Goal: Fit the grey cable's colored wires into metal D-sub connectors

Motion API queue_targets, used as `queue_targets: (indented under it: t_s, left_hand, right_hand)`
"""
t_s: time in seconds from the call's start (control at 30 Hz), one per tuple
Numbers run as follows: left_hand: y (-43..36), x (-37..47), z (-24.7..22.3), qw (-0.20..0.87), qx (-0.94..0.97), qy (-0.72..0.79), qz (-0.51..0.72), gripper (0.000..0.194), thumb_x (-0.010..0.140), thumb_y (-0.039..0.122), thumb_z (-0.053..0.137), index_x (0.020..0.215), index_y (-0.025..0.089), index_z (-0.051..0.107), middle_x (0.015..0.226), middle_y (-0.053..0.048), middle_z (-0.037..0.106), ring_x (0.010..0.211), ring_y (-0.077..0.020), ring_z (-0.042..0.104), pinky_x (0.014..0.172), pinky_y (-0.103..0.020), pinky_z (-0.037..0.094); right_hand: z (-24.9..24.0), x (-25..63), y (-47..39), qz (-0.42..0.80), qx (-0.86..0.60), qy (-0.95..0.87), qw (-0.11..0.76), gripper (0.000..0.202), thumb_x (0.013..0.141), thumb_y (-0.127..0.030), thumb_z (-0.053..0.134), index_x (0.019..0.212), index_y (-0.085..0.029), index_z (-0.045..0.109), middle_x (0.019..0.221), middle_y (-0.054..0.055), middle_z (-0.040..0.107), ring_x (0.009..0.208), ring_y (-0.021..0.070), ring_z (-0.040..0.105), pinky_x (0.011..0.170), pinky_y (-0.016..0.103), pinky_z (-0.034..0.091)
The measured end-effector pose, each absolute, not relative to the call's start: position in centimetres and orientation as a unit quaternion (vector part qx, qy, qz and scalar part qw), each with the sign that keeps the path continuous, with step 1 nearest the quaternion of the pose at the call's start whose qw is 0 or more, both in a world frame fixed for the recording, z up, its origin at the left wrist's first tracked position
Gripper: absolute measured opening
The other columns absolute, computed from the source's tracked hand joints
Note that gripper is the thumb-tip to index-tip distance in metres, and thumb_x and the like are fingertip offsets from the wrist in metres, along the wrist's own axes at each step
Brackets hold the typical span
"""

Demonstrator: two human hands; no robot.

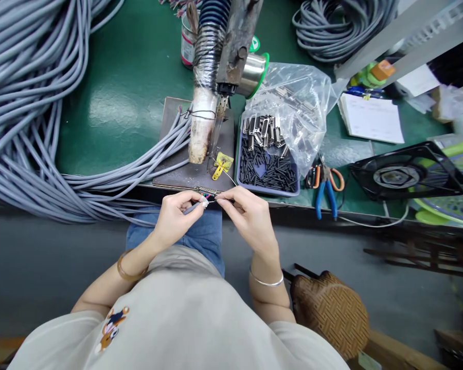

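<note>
cable (pixel 192 208) by the table (pixel 111 128) edge, pinched by left hand (pixel 176 213), looks light and bendy; its thin wires (pixel 207 195) may snap, so hold its thick grey part; i can't tell if right hand (pixel 250 211) grips anything

Smooth, satiny plastic sheathes the grey cables (pixel 34 77). The green tabletop (pixel 113 115) is glossy, the bracket (pixel 235 46) rough, blotched metal, the spooled wire (pixel 251 76) bright metal. The bag (pixel 310 97) is crinkled, glossy clear plastic; the connectors (pixel 263 129) are shiny metal, the T-shirt (pixel 200 318) matt cloth.
</note>
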State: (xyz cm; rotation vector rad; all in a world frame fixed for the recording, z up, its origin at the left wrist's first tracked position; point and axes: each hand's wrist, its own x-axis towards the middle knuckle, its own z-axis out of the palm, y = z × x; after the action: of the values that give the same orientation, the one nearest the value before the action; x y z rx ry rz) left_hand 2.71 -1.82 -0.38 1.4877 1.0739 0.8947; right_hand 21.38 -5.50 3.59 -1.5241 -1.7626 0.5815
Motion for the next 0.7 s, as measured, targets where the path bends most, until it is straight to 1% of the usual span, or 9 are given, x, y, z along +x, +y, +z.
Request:
queue_targets:
  t_s: [0.17,0.27,0.37,0.4,0.47,0.53,0.57,0.63,0.7]
  left_hand:
    - [-1.8,2.6,-0.4,0.515,0.626,0.451,0.373,0.009,0.085,0.021,0.069,0.085,0.016,0.077,0.071,-0.001,0.068,0.054,-0.0082,0.045,0.054,-0.022,0.038]
    - [-1.7,2.7,-0.4,0.517,0.625,0.450,0.373,0.008,0.084,0.020,0.069,0.085,0.016,0.076,0.072,-0.001,0.069,0.054,-0.0081,0.046,0.055,-0.022,0.038]
    - [-1.8,2.7,-0.2,0.531,0.620,0.443,0.371,0.007,0.083,0.018,0.069,0.086,0.016,0.075,0.076,-0.003,0.071,0.058,-0.0091,0.053,0.058,-0.021,0.043]
    - [-1.8,2.6,-0.1,0.545,0.614,0.435,0.370,0.009,0.083,0.016,0.068,0.089,0.016,0.074,0.080,-0.003,0.072,0.060,-0.0094,0.055,0.060,-0.021,0.045]
    - [-2.0,2.5,-0.1,0.584,0.597,0.410,0.365,0.019,0.081,0.013,0.067,0.100,0.016,0.071,0.087,-0.004,0.074,0.063,-0.0093,0.058,0.062,-0.020,0.048]
    - [-2.0,2.3,0.0,0.614,0.586,0.383,0.364,0.029,0.081,0.011,0.067,0.110,0.017,0.067,0.095,-0.005,0.075,0.065,-0.0092,0.060,0.063,-0.019,0.049]
    - [-2.0,2.3,0.0,0.618,0.587,0.373,0.367,0.031,0.081,0.012,0.068,0.112,0.018,0.067,0.098,-0.005,0.075,0.068,-0.0099,0.062,0.064,-0.020,0.050]
    - [-2.0,2.2,0.2,0.614,0.594,0.357,0.378,0.024,0.082,0.016,0.072,0.106,0.017,0.072,0.098,-0.007,0.076,0.077,-0.0134,0.066,0.070,-0.022,0.052]
    - [-2.0,2.3,0.4,0.612,0.585,0.354,0.398,0.011,0.084,0.023,0.074,0.092,0.016,0.077,0.092,-0.008,0.077,0.081,-0.0169,0.069,0.073,-0.025,0.054]
  right_hand:
    - [3.9,21.5,-5.5,0.211,-0.596,-0.673,0.385,0.011,0.098,-0.022,0.062,0.090,-0.022,0.069,0.088,0.002,0.073,0.077,0.0145,0.067,0.070,0.027,0.051]
    - [3.7,21.3,-5.4,0.219,-0.582,-0.691,0.368,0.010,0.097,-0.020,0.063,0.089,-0.021,0.069,0.086,0.001,0.072,0.077,0.0139,0.067,0.068,0.026,0.050]
    - [3.2,20.8,-5.4,0.218,-0.579,-0.699,0.359,0.011,0.097,-0.021,0.064,0.087,-0.022,0.069,0.083,0.001,0.072,0.074,0.0139,0.066,0.065,0.026,0.048]
    - [3.0,20.6,-5.3,0.208,-0.583,-0.699,0.358,0.012,0.097,-0.023,0.064,0.086,-0.022,0.069,0.081,0.001,0.072,0.071,0.0137,0.065,0.063,0.026,0.047]
    - [2.7,20.0,-5.3,0.170,-0.591,-0.705,0.353,0.017,0.098,-0.027,0.064,0.083,-0.021,0.068,0.076,0.001,0.070,0.064,0.0129,0.061,0.059,0.026,0.043]
    - [2.4,19.6,-5.2,0.126,-0.592,-0.719,0.342,0.027,0.100,-0.032,0.061,0.076,-0.020,0.065,0.068,0.000,0.067,0.058,0.0119,0.057,0.057,0.027,0.040]
    - [2.4,19.4,-5.2,0.112,-0.590,-0.726,0.336,0.032,0.100,-0.034,0.060,0.072,-0.020,0.063,0.064,0.000,0.065,0.056,0.0113,0.056,0.056,0.027,0.039]
    - [2.4,19.3,-5.3,0.113,-0.587,-0.728,0.334,0.039,0.101,-0.038,0.059,0.066,-0.020,0.059,0.058,-0.001,0.060,0.052,0.0101,0.052,0.054,0.026,0.037]
    - [2.7,19.5,-5.5,0.139,-0.593,-0.709,0.355,0.036,0.098,-0.042,0.062,0.068,-0.021,0.062,0.055,-0.003,0.057,0.048,0.0092,0.047,0.051,0.026,0.036]
